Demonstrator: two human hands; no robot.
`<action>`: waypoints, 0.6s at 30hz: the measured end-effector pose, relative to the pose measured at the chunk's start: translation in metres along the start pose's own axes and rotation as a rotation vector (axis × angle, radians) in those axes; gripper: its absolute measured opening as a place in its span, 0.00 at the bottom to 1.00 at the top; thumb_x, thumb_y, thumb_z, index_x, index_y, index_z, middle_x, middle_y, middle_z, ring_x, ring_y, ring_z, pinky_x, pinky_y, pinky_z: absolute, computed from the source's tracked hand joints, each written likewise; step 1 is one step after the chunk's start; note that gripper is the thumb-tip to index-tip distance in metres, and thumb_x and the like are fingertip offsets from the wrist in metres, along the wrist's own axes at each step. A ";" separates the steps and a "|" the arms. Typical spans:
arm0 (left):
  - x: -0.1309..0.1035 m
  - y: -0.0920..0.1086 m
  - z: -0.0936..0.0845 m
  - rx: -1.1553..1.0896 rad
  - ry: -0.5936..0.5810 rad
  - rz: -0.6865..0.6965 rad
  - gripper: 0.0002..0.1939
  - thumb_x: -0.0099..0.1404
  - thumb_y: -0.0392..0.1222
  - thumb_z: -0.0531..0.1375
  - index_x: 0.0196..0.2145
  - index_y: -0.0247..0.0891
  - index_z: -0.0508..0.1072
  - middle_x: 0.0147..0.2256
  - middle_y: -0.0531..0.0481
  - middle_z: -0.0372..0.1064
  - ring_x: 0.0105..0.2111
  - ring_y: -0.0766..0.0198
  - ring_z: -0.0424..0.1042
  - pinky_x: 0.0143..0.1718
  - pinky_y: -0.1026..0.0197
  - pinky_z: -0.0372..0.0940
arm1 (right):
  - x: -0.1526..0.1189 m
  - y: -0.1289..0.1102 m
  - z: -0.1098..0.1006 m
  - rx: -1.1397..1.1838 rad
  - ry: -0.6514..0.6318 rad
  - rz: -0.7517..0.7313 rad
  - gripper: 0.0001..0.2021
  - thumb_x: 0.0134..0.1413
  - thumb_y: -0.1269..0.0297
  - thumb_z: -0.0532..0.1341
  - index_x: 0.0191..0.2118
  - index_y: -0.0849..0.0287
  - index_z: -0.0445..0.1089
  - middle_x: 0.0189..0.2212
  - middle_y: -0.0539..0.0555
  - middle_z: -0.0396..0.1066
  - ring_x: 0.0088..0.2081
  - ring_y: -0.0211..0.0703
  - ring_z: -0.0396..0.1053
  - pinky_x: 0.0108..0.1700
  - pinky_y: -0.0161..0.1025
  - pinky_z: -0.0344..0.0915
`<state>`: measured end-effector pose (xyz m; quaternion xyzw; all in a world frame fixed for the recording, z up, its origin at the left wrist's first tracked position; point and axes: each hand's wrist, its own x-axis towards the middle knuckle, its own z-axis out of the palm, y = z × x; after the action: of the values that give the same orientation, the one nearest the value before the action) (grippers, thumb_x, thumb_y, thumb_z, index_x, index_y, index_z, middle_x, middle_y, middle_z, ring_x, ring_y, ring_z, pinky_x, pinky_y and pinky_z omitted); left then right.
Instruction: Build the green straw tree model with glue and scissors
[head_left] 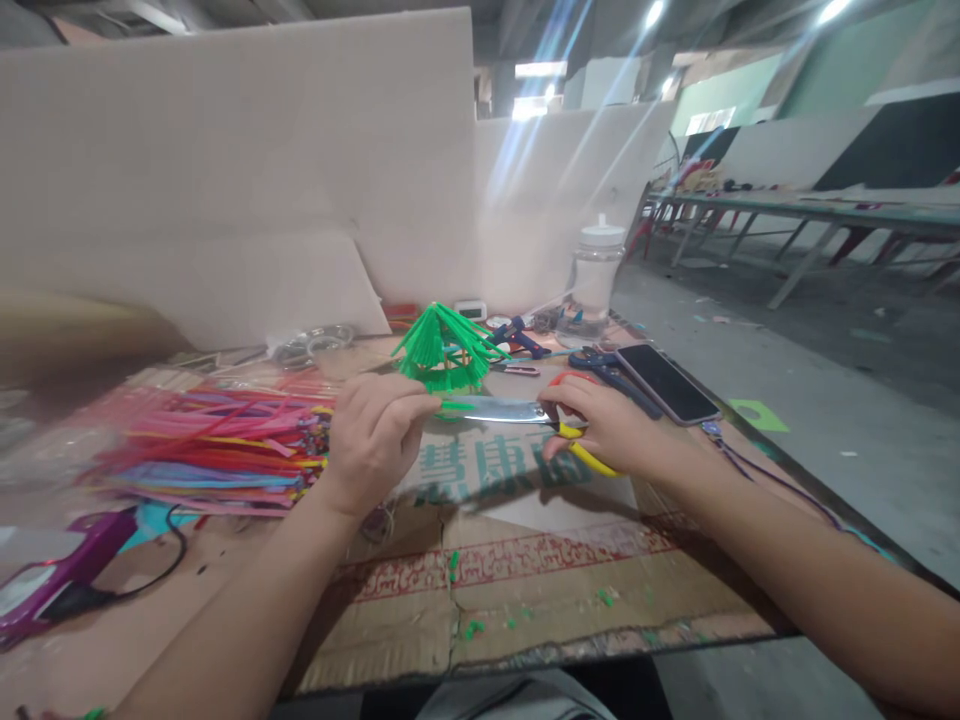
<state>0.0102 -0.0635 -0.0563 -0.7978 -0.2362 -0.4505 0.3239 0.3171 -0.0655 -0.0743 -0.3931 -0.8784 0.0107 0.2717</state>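
My left hand is closed, pinching a short green strip. The scissors are in my right hand, with its fingers around the yellow and red handles. Their blades point left and reach the green strip close to my left fingertips. Whether the blades are apart is not clear. Just behind my hands stands a small green roofed model, its pointed top made of many green strips. Small green scraps lie on the cardboard below.
Bundled coloured strips and a purple device with a cord lie left. A dark blue glue gun, pliers, a phone and a clear bottle are on the right. White boards stand behind.
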 end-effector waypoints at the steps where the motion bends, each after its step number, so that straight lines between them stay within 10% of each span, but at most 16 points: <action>1: 0.000 0.000 0.000 0.001 0.001 0.001 0.14 0.61 0.28 0.62 0.42 0.42 0.67 0.36 0.50 0.75 0.37 0.61 0.74 0.43 0.56 0.64 | 0.000 0.000 0.000 0.001 0.003 0.000 0.24 0.47 0.43 0.67 0.42 0.57 0.69 0.38 0.55 0.70 0.41 0.48 0.67 0.40 0.40 0.62; 18: 0.001 0.001 -0.002 0.007 0.020 0.018 0.15 0.61 0.27 0.62 0.41 0.43 0.67 0.35 0.52 0.76 0.37 0.62 0.74 0.43 0.57 0.63 | 0.002 -0.004 -0.003 0.053 -0.047 -0.005 0.24 0.47 0.43 0.67 0.43 0.57 0.70 0.37 0.55 0.71 0.42 0.49 0.67 0.41 0.41 0.63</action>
<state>0.0105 -0.0655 -0.0554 -0.7942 -0.2274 -0.4547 0.3327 0.3153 -0.0672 -0.0699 -0.3829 -0.8850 0.0427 0.2614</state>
